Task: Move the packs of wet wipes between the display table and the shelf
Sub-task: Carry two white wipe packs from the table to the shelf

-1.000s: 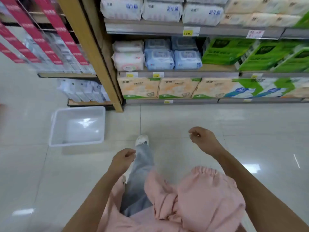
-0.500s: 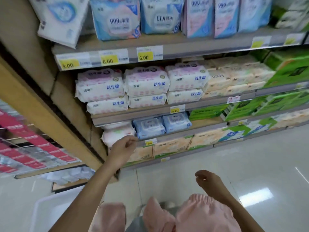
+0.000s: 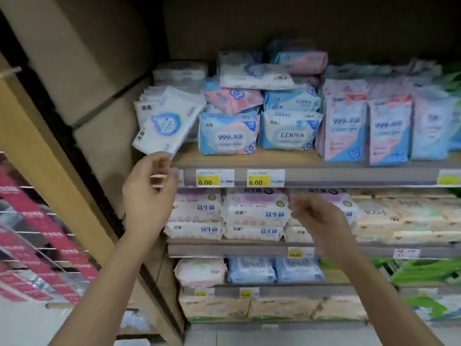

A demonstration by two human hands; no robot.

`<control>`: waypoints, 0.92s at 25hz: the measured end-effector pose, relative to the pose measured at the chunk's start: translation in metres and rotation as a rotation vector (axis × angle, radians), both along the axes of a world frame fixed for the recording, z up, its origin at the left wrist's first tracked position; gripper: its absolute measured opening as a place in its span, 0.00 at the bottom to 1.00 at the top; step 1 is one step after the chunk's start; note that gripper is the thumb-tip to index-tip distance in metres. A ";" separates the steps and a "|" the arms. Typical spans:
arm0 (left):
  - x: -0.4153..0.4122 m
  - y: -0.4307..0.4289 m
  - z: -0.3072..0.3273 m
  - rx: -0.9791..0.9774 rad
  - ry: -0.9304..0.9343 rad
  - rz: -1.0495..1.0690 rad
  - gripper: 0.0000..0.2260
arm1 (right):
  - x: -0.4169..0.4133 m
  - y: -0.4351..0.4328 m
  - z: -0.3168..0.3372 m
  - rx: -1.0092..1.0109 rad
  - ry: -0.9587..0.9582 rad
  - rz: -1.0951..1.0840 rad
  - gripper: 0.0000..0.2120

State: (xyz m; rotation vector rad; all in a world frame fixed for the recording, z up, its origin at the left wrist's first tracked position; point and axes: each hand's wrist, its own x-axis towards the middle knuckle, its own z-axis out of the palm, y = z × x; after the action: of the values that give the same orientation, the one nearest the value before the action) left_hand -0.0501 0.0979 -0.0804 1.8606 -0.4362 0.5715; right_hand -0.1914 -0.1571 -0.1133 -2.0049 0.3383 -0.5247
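1. The white wipes pack [image 3: 166, 123] looks light, soft and slick-filmed; it is best pinched at its overhanging lower corner.
2. White with a blue badge, it leans tilted up-left of the 6.00 price tag [image 3: 215, 178].
3. The left hand [image 3: 149, 196], left of the tag, has loosely parted fingers and is empty; the right hand [image 3: 316, 216], down-right of the tag, is likewise.

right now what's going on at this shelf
A person faces a store shelf stocked with wet wipes. Their left hand is raised just under a tilted white pack that overhangs the left end of the upper shelf, fingers curled at its lower edge; blur hides whether they touch it. The right hand hangs lower, in front of the middle shelf's packs, holding nothing.
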 end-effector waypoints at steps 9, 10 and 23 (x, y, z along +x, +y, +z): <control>0.067 -0.012 0.043 0.445 0.233 0.421 0.30 | 0.126 -0.033 0.120 0.191 -0.272 -0.119 0.05; 0.067 -0.014 0.043 0.472 0.291 0.424 0.31 | 0.134 -0.034 0.127 0.242 -0.255 -0.125 0.07; 0.078 -0.020 0.025 -0.052 0.437 0.388 0.37 | 0.181 -0.015 0.144 0.797 -0.136 -0.141 0.16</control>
State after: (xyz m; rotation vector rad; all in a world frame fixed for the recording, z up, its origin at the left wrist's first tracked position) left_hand 0.0279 0.0779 -0.0555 1.9621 0.2314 0.4059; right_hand -0.0106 -0.1726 0.0308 -1.1764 0.5116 -0.5063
